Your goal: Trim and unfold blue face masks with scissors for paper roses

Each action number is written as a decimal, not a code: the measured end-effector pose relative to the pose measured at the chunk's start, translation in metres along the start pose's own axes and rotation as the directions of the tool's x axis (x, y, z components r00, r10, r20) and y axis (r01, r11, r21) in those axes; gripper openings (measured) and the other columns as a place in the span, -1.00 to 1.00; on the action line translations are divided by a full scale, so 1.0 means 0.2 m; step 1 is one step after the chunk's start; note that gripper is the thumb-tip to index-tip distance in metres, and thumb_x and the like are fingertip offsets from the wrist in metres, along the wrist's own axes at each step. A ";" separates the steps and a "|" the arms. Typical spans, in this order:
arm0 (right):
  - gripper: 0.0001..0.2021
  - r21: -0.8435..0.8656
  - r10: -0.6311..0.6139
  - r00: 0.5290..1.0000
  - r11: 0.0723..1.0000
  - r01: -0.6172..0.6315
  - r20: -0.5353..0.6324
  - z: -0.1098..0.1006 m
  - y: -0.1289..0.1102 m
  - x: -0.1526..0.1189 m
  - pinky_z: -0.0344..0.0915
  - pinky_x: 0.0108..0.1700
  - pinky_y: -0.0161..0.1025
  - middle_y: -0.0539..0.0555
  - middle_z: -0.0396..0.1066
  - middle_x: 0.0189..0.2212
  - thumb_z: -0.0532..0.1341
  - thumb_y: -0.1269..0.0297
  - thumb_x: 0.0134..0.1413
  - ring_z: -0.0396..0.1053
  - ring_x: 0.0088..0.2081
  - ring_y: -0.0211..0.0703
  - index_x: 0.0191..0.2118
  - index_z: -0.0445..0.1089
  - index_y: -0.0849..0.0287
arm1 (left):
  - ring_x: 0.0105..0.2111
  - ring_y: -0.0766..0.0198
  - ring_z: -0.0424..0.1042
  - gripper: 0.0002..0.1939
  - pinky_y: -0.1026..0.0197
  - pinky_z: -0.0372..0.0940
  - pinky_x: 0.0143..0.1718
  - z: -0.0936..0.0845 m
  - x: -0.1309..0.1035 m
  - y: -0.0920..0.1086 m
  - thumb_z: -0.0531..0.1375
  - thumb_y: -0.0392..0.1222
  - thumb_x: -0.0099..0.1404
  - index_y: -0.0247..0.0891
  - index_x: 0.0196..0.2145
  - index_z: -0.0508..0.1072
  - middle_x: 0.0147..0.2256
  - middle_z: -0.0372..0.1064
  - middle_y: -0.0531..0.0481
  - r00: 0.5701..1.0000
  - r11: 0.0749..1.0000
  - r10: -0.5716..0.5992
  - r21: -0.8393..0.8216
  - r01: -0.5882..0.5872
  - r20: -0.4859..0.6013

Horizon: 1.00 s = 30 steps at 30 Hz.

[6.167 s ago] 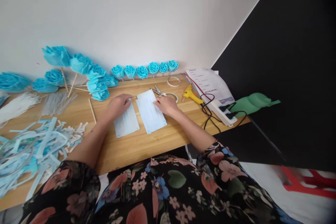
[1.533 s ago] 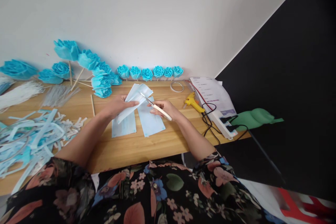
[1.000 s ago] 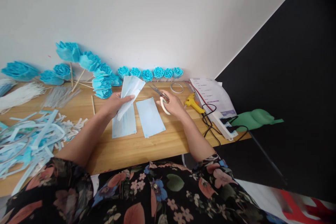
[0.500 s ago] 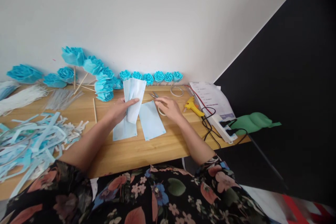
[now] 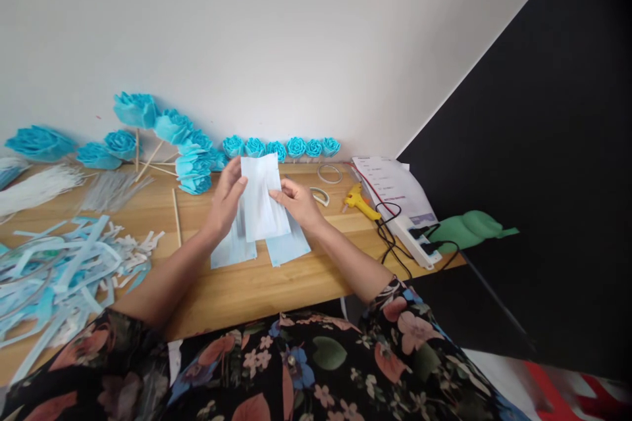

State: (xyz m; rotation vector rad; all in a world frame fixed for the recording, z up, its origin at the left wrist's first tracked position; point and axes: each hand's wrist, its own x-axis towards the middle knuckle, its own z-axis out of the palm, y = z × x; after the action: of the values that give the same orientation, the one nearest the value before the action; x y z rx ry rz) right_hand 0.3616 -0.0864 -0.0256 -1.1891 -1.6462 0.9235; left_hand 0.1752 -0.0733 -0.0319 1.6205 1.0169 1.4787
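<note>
Scissors (image 5: 320, 195) set down on bench (image 5: 237, 289). Right hand (image 5: 296, 201) now empty of them, joined left hand (image 5: 226, 199) on the lifted pale sheet (image 5: 261, 200), raised upright above two flat pieces.

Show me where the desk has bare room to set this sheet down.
Bare wood runs along the desk's near edge, below the two flat sheets. A smaller patch lies between the stick and the left hand. The scrap pile crowds the left; glue gun and cords the right.
</note>
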 end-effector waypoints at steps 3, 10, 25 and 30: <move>-0.73 -0.158 -0.055 0.997 0.986 0.045 -0.057 0.00 0.03 -0.04 0.07 -0.40 -0.33 -0.12 0.20 -0.64 0.25 0.03 0.12 0.16 -0.52 -0.30 -0.27 0.47 0.15 | 0.15 0.06 0.31 -0.55 -0.03 0.24 0.14 -0.05 0.02 0.02 0.13 0.05 0.39 -0.14 0.16 0.32 0.13 0.31 -0.18 0.968 0.966 0.215 0.179 -0.189 -0.134; -0.66 -0.338 -0.216 0.976 0.916 0.216 0.039 0.00 0.05 -0.08 0.10 -0.33 -0.32 -0.04 0.33 -0.55 0.13 0.04 0.26 0.24 -0.45 -0.27 -0.39 0.46 0.16 | 0.21 0.05 0.26 -0.78 -0.15 0.10 0.22 -0.02 -0.01 0.10 0.14 -0.10 0.39 -0.15 -0.10 0.53 0.08 0.44 -0.09 0.898 0.779 0.368 0.447 -0.439 0.241; -0.74 -0.281 -0.156 0.987 0.946 0.161 0.042 -0.01 0.05 -0.08 0.15 -0.33 -0.31 -0.04 0.34 -0.54 0.14 0.07 0.22 0.28 -0.44 -0.24 -0.31 0.45 0.13 | -0.30 0.09 0.41 -0.72 0.12 0.26 -0.15 0.01 -0.01 0.03 0.30 0.11 0.11 -0.16 -0.45 0.55 -0.39 0.47 -0.05 0.980 0.980 -0.097 0.186 0.065 0.172; -0.74 -0.272 -0.225 0.972 0.933 0.234 0.065 0.00 0.03 -0.09 0.14 -0.33 -0.30 -0.03 0.34 -0.54 0.12 0.10 0.23 0.27 -0.45 -0.25 -0.36 0.41 0.14 | -0.35 0.13 0.41 -0.66 0.14 0.26 -0.20 0.01 0.00 0.06 0.26 0.16 0.13 -0.18 -0.51 0.50 -0.44 0.45 -0.05 0.962 0.972 -0.090 0.234 0.029 0.257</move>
State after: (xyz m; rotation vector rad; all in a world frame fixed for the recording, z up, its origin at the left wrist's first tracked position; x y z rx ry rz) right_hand 0.3666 -0.1019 -0.0356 -1.1370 -1.9418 0.5797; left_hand 0.1778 -0.0790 -0.0215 1.8736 1.1003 1.0968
